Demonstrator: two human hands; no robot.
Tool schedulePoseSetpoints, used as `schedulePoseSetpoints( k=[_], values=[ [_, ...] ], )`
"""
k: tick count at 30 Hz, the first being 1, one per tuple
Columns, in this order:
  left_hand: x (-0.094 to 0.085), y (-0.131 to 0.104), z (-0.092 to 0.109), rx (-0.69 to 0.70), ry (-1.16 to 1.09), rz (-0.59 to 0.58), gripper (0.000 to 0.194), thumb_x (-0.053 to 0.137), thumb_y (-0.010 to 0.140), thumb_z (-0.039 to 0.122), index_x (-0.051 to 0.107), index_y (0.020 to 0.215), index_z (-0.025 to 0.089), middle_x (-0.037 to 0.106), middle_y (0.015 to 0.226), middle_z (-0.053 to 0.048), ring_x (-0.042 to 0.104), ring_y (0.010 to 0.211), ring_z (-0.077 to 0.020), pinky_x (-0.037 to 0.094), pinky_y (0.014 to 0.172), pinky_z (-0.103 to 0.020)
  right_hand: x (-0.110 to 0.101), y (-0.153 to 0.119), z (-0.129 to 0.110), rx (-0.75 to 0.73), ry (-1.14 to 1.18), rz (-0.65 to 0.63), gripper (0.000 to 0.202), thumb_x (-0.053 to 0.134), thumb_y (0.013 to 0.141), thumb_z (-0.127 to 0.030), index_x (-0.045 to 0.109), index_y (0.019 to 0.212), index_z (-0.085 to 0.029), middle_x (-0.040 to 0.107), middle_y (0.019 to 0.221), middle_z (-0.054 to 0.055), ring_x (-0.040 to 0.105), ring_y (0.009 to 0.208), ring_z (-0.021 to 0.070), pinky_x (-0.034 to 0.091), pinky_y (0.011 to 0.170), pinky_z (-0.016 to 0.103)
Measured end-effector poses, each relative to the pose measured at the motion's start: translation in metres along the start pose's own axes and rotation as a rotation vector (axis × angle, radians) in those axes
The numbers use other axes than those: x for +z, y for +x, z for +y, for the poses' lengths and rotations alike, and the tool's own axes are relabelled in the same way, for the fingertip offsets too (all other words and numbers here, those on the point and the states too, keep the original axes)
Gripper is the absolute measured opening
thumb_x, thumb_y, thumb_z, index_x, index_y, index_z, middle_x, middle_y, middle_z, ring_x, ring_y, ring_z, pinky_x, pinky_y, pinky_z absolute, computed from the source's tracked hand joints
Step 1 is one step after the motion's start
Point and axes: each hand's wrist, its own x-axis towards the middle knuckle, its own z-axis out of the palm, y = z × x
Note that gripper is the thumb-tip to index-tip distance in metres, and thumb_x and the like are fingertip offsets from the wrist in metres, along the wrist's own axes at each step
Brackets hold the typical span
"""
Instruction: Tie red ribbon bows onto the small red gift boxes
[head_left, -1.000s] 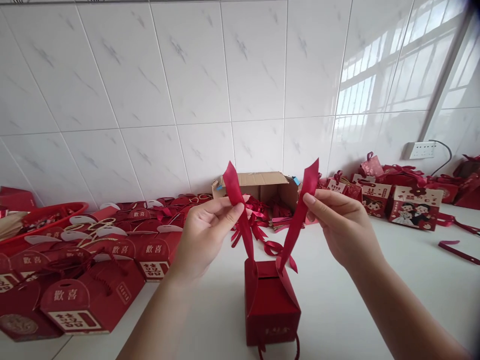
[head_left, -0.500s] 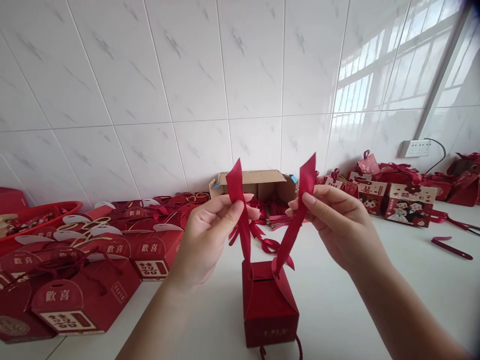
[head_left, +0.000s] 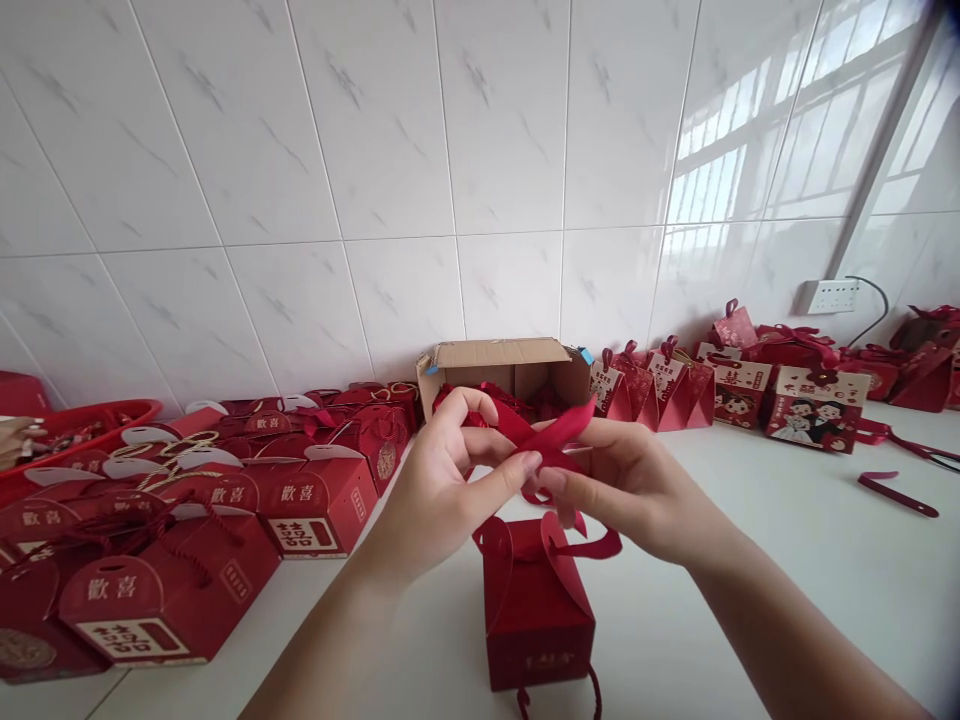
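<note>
A small dark red gift box (head_left: 538,625) stands upright on the white table, with rounded flaps rising at its top. Through these flaps runs a red satin ribbon (head_left: 559,432), whose two ends cross above the box. My left hand (head_left: 457,485) pinches the ribbon at the crossing between thumb and fingers. Close against it, my right hand (head_left: 626,490) grips the other end, thumb tips almost touching. A loop of ribbon hangs slack to the right of the box's top. A dark red cord lies at the box's front edge. The fingers hide part of the crossing.
Many red gift boxes (head_left: 172,590) crowd the left side, before a red basin (head_left: 82,440). An opened cardboard carton (head_left: 502,352) holding ribbons stands by the tiled wall. Decorated boxes (head_left: 814,410), scissors (head_left: 930,450) and a dark red strip (head_left: 898,494) lie at right.
Both hands have come together from apart, bringing the two upright ribbon ends across each other above the box. The ribbon has gone slack near the flaps.
</note>
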Motion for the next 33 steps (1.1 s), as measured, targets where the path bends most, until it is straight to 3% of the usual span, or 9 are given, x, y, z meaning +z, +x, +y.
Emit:
schedulePoseSetpoints(
  k=[6, 12, 16, 20, 23, 27, 30, 33],
  values=[
    [-0.006, 0.003, -0.002, -0.008, -0.082, -0.074, 0.023, 0.057, 0.082, 0.023, 0.044, 0.101, 0.023, 0.067, 0.074, 0.001, 0.064, 0.074, -0.0161, 0.047, 0.074, -0.031, -0.003, 0.004, 0.01, -0.093, -0.101, 0.032, 0.023, 0.05, 0.089, -0.029, 0.067, 0.1, -0.02, 0.065, 0.079, 0.003, 0.061, 0.066, 0.0122, 0.054, 0.056, 0.025],
    [-0.016, 0.012, -0.012, -0.139, -0.316, -0.034, 0.021, 0.056, 0.079, 0.016, 0.051, 0.099, 0.019, 0.058, 0.074, 0.001, 0.057, 0.067, -0.0124, 0.043, 0.063, -0.025, -0.021, 0.006, 0.02, -0.437, -0.638, -0.059, 0.033, 0.042, 0.089, -0.01, 0.064, 0.109, -0.024, 0.065, 0.102, 0.006, 0.061, 0.093, 0.0161, 0.053, 0.075, 0.029],
    [-0.017, 0.016, -0.011, -0.189, -0.442, -0.072, 0.015, 0.056, 0.081, 0.023, 0.056, 0.095, 0.019, 0.056, 0.071, 0.0, 0.055, 0.066, -0.0118, 0.045, 0.063, -0.025, -0.024, 0.009, 0.024, -0.563, -0.848, -0.036, 0.036, 0.041, 0.089, -0.009, 0.063, 0.112, -0.027, 0.066, 0.099, 0.006, 0.06, 0.09, 0.0176, 0.052, 0.074, 0.033],
    [-0.012, 0.015, -0.008, -0.093, -0.292, -0.013, 0.018, 0.055, 0.081, 0.031, 0.06, 0.095, 0.02, 0.059, 0.073, -0.001, 0.058, 0.069, -0.0131, 0.046, 0.067, -0.026, -0.025, 0.012, 0.029, -0.589, -0.853, 0.027, 0.037, 0.043, 0.087, -0.01, 0.062, 0.113, -0.027, 0.065, 0.101, 0.006, 0.06, 0.093, 0.0192, 0.052, 0.077, 0.036],
    [-0.011, 0.009, -0.012, 0.09, 0.078, 0.174, 0.025, 0.058, 0.08, 0.034, 0.06, 0.102, 0.023, 0.061, 0.076, 0.0, 0.059, 0.074, -0.0147, 0.045, 0.069, -0.026, -0.027, 0.008, 0.029, -0.529, -0.781, 0.208, 0.03, 0.046, 0.087, -0.016, 0.064, 0.109, -0.025, 0.064, 0.101, 0.007, 0.06, 0.092, 0.0193, 0.052, 0.074, 0.034],
    [-0.03, -0.011, -0.025, 0.295, 0.637, 0.41, 0.02, 0.058, 0.079, 0.031, 0.06, 0.097, 0.023, 0.055, 0.07, 0.001, 0.055, 0.068, -0.0142, 0.043, 0.07, -0.025, -0.032, -0.016, 0.03, -0.29, -0.772, 0.463, 0.02, 0.046, 0.088, -0.025, 0.064, 0.079, -0.019, 0.062, 0.083, 0.006, 0.057, 0.069, 0.016, 0.046, 0.054, 0.027],
    [-0.06, -0.032, -0.036, 0.241, 0.845, 0.403, 0.017, 0.053, 0.079, 0.027, 0.055, 0.096, 0.023, 0.051, 0.069, 0.003, 0.052, 0.064, -0.0128, 0.041, 0.067, -0.023, -0.043, -0.049, 0.038, -0.043, -0.855, 0.481, 0.027, 0.047, 0.086, -0.033, 0.058, 0.066, -0.019, 0.057, 0.068, 0.003, 0.048, 0.056, 0.0139, 0.036, 0.042, 0.025],
    [-0.09, -0.056, -0.049, 0.134, 0.966, 0.357, 0.015, 0.051, 0.078, 0.027, 0.054, 0.093, 0.024, 0.051, 0.068, 0.003, 0.051, 0.06, -0.0123, 0.04, 0.062, -0.021, -0.058, -0.085, 0.053, 0.204, -0.93, 0.457, 0.031, 0.045, 0.084, -0.036, 0.056, 0.061, -0.019, 0.055, 0.059, 0.002, 0.045, 0.049, 0.0135, 0.034, 0.041, 0.026]
  ],
)
